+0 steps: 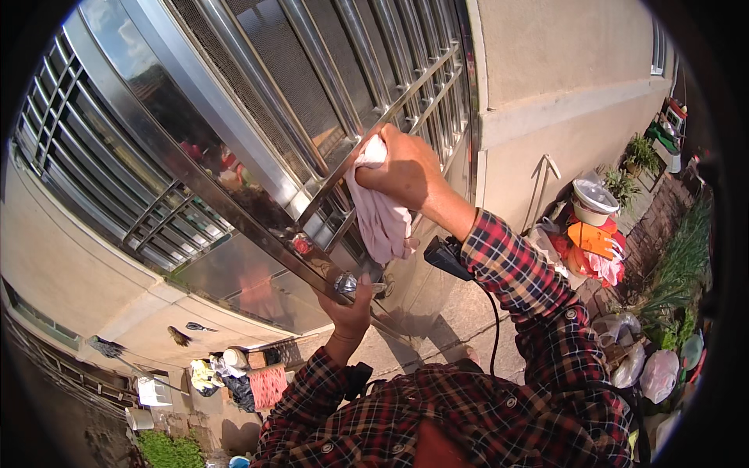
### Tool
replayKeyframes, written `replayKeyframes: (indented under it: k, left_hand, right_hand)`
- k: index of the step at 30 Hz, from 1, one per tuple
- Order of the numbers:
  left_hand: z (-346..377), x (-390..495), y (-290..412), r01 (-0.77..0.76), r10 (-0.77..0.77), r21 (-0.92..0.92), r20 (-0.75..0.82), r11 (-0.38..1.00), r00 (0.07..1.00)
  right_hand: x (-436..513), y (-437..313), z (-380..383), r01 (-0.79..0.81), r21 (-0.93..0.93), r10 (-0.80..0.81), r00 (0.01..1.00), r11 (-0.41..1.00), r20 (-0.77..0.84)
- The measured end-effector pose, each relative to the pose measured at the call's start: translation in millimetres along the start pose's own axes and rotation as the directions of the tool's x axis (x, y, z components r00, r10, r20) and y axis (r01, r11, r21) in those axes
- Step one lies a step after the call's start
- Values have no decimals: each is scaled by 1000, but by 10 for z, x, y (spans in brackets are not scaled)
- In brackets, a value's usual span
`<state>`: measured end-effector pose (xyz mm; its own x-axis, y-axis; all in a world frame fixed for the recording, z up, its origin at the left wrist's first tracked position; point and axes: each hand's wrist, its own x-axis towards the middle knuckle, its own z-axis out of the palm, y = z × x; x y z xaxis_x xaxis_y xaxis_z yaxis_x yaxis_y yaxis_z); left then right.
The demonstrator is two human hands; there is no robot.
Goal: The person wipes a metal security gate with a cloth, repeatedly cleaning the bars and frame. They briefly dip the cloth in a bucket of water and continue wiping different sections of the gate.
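Note:
A stainless steel door (175, 158) with tubular bars and mesh stands before me. My right hand (404, 169) grips a pale pink cloth (383, 225) against the door's horizontal rail, and the cloth's loose part hangs down. Lower and to the left, my left hand (349, 316) holds the door's edge beside a round metallic door knob (345, 283), fingers partly hidden behind the edge. A red flower-like ornament or its reflection (301, 244) shows on the steel above the knob. Both my forearms are in plaid sleeves.
A barred window (52, 117) lies left of the door. Tubs, bags and an orange item (594, 238) are piled at the right by the wall, near potted plants (639, 152). A red woven item (268, 387) and a white bucket (139, 419) stand lower left. A black cable (496, 327) hangs by my right arm.

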<state>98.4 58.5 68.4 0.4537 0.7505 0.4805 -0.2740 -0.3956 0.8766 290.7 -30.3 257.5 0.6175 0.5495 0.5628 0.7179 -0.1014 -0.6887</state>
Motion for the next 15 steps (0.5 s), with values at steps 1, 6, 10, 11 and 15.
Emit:
replayKeyframes:
  k: [1, 6, 10, 11, 15]
  left_hand:
    - [7, -16, 28, -37, 36, 28, 25, 999, 999]
    - [132, -98, 269, -130, 128, 46, 29, 990, 991]
    - [259, -180, 451, -180, 180, 37, 14, 983, 984]
    - [279, -206, 481, -179, 179, 33, -4, 983, 984]
    - [298, -250, 544, -213, 213, 11, 36, 977, 976]
  right_hand:
    - [-34, -35, 8, -11, 12, 11, 1000, 1000, -29]
    - [-181, -186, 108, -41, -27, 34, 974, 999, -223]
    - [-192, -147, 100, -54, -73, 35, 970, 996, -241]
    - [-200, -135, 92, -65, -83, 43, 969, 994, -243]
    - [-328, -94, -50, -33, 43, 40, 984, 998, -171]
